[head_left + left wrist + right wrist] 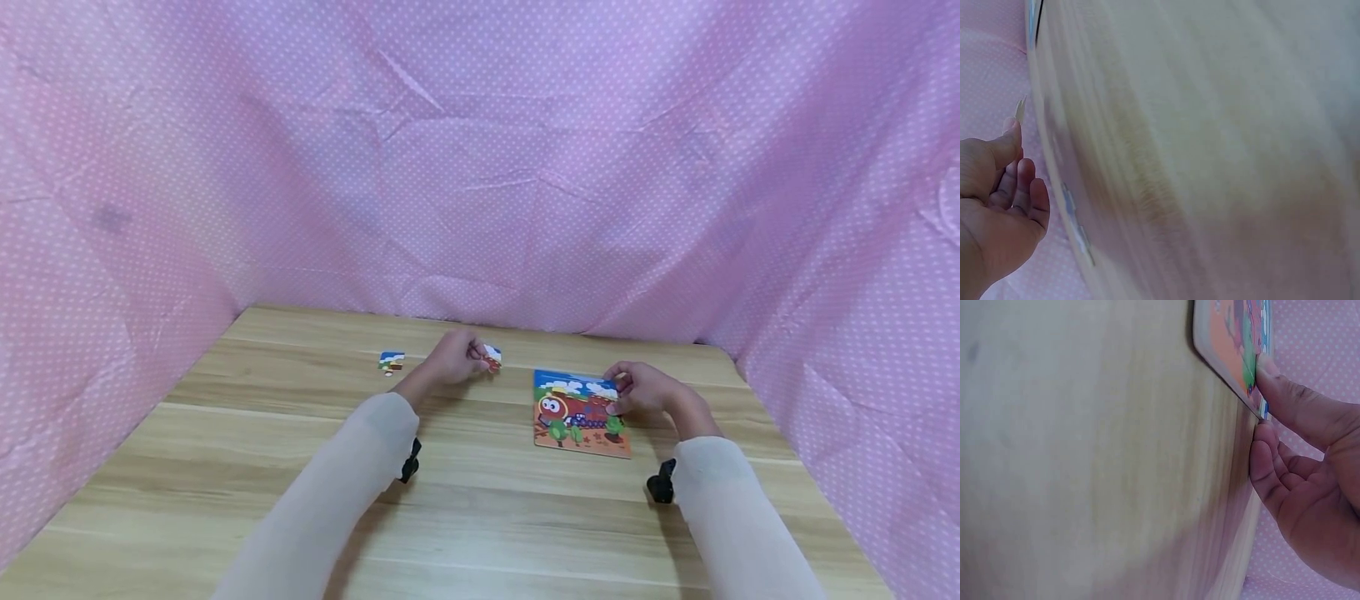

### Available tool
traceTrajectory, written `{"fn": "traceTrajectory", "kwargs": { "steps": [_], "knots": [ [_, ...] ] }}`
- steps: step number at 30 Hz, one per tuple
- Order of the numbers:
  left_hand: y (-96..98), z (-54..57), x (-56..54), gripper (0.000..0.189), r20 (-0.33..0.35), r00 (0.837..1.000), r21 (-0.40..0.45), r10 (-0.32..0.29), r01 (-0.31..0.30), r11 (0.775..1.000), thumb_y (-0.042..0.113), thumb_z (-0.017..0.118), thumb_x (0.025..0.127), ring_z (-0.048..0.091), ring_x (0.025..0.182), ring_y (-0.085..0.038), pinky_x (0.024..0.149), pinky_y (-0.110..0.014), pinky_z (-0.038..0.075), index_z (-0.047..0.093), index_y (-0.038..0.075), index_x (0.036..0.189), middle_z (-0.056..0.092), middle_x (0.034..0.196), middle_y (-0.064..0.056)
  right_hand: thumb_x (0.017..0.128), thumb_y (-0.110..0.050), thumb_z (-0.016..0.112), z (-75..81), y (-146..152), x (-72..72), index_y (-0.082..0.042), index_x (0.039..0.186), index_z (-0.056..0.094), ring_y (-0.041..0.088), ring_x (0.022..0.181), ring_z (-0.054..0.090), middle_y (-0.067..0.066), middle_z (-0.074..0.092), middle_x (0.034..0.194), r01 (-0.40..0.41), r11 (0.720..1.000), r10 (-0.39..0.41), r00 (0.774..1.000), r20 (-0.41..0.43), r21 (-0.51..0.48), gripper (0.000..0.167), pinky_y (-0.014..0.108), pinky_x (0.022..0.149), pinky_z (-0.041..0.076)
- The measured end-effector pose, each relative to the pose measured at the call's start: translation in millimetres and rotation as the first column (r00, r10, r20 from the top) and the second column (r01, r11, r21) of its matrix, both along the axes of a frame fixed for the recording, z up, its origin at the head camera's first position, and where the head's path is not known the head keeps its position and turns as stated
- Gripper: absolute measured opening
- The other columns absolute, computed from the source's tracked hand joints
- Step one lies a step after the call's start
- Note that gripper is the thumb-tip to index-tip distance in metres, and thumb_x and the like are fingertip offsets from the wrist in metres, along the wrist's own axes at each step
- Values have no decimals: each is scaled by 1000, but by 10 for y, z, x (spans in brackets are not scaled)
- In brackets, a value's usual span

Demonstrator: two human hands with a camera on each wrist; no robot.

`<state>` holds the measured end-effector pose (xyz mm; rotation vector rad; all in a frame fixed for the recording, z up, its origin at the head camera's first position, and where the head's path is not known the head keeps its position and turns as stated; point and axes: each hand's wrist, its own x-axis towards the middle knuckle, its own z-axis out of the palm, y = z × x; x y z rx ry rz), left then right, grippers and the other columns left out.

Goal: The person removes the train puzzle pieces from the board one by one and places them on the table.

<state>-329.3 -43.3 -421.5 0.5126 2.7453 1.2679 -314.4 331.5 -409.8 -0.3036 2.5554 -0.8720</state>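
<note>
My left hand [455,357] is over the far middle of the table and pinches a small jigsaw piece [492,357] with blue, white and red print. In the left wrist view the piece [1020,109] shows edge-on, sticking out past the thumb tip. To the right lies a square jigsaw puzzle board [573,423], printed with a red round-eyed cartoon figure, trees and clouds. At its right side my right hand [647,388] grips the edge. The right wrist view has the thumb on the picture face and curled fingertips against the rim of the board [1225,337].
Another loose jigsaw piece [391,362] lies on the wooden table [480,517], left of my left hand. A pink dotted cloth [480,167] hangs behind the table and along both sides. A black wrist camera [662,482] sits under the right forearm.
</note>
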Motion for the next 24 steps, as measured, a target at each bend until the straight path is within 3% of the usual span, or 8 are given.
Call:
{"fn": "traceTrajectory", "kwargs": {
  "steps": [10, 24],
  "knots": [
    [-23, -83, -15, 8, 49, 998, -83, 48, -43, 996, 6, 75, 94, 58, 85, -17, 77, -28, 50, 68, 6, 97, 64, 94, -5, 89, -14, 81, 5, -8, 4, -3, 134, 55, 34, 111, 49, 17, 55, 120, 6, 1000, -6, 1000, 0, 5, 53, 47, 95, 44],
    [-50, -104, -52, 9, 20, 1000, -170, -19, 22, 985, 7, 77, 92, 57, 82, -15, 77, -27, 50, 68, 5, 93, 64, 89, -4, 89, -14, 81, -6, -1, -23, -4, 134, 55, 33, 109, 50, 17, 56, 119, 15, 1000, -15, 1000, 11, 10, 53, 47, 96, 45]
  ]
}}
